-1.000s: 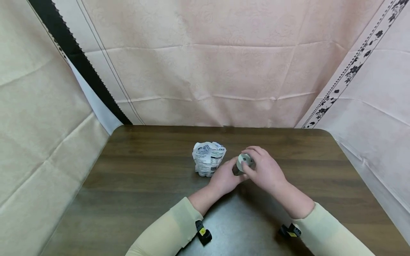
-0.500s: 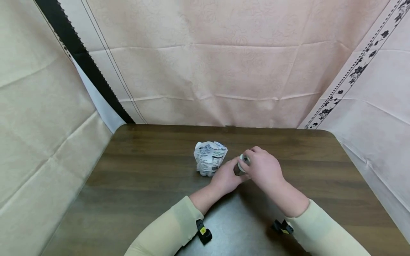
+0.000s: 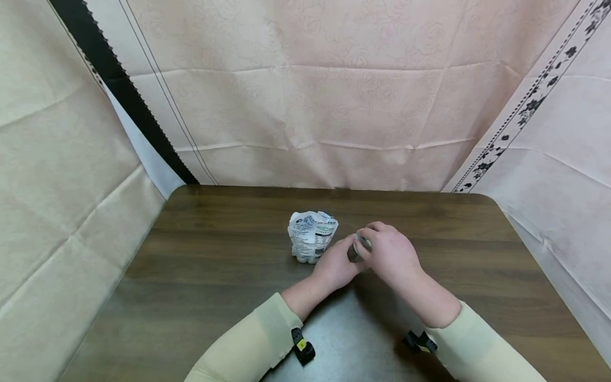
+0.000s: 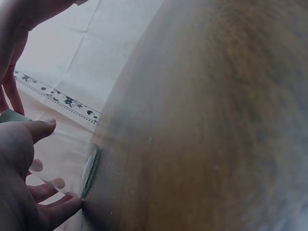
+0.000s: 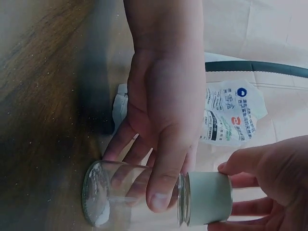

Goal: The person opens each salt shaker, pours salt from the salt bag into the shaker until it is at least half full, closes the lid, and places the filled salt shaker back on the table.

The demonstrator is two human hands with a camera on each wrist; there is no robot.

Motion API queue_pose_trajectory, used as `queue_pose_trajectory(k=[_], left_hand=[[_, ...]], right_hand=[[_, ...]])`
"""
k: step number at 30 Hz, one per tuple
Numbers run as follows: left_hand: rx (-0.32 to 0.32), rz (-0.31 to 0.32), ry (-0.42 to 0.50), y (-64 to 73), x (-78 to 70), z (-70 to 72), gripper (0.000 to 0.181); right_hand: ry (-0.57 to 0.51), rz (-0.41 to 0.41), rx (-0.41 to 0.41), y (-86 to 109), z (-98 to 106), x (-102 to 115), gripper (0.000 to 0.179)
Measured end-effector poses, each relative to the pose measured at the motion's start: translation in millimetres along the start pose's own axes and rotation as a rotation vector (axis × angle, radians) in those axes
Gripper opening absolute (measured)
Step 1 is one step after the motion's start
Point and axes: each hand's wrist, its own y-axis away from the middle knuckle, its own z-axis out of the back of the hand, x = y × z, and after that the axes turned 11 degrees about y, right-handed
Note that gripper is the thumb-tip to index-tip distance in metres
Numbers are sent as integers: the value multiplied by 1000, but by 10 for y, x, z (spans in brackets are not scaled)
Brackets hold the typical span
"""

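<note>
A clear glass jar [image 5: 132, 185] stands on the table, with some white material [image 5: 102, 214] at its bottom. My left hand [image 3: 334, 263] grips the jar's body, its thumb across the glass and its fingers showing through from behind. A pale green lid [image 5: 210, 197] sits on the jar's mouth. With thumb and fingers round its sides, my right hand [image 3: 393, 255] holds that lid. From the head view, the right hand covers most of the lid. Just left of the hands a crumpled white printed bag [image 3: 312, 237] stands upright.
A brown wood-grain table [image 3: 215, 297] lies beneath the hands, its rounded far corners by the cloth. Pale cloth [image 3: 334, 122] hangs behind it and on both sides. Black wrist cameras [image 3: 303, 346] sit on the sleeves.
My right hand has turned and shifted slightly left over the lid, so less of the lid shows. The left hand keeps its grip on the jar, and the bag stays put.
</note>
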Motion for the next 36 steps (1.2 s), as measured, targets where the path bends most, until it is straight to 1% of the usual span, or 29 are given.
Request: queue_pose_trajectory(k=[4, 8, 12, 14, 20, 22, 25, 30, 36], left_hand=[[-1, -8, 14, -6, 11, -3, 70], [-10, -30, 24, -12, 14, -4, 67], [-11, -21, 28, -5, 10, 3, 65], [-7, -10, 27, -1, 8, 6, 65], [7, 11, 24, 7, -3, 11, 67], [9, 14, 26, 10, -7, 14, 68], [8, 16, 32, 14, -14, 15, 69], [1, 5, 29, 14, -18, 5, 69], [-6, -3, 35, 19, -6, -3, 70]], right_hand=[[-24, 54, -7, 7, -16, -44, 14], [-41, 89, -1, -1, -33, -89, 15], [-78, 105, 27, 4, -40, -149, 19], [-99, 125, 32, 5, -52, -187, 21], [-169, 260, -9, -2, -109, -311, 19], [-188, 286, -20, -2, -126, -348, 19], [-219, 298, -31, 1, -148, -395, 21], [-261, 287, -35, 14, -173, -460, 24], [-278, 295, -11, 22, -199, -497, 27]])
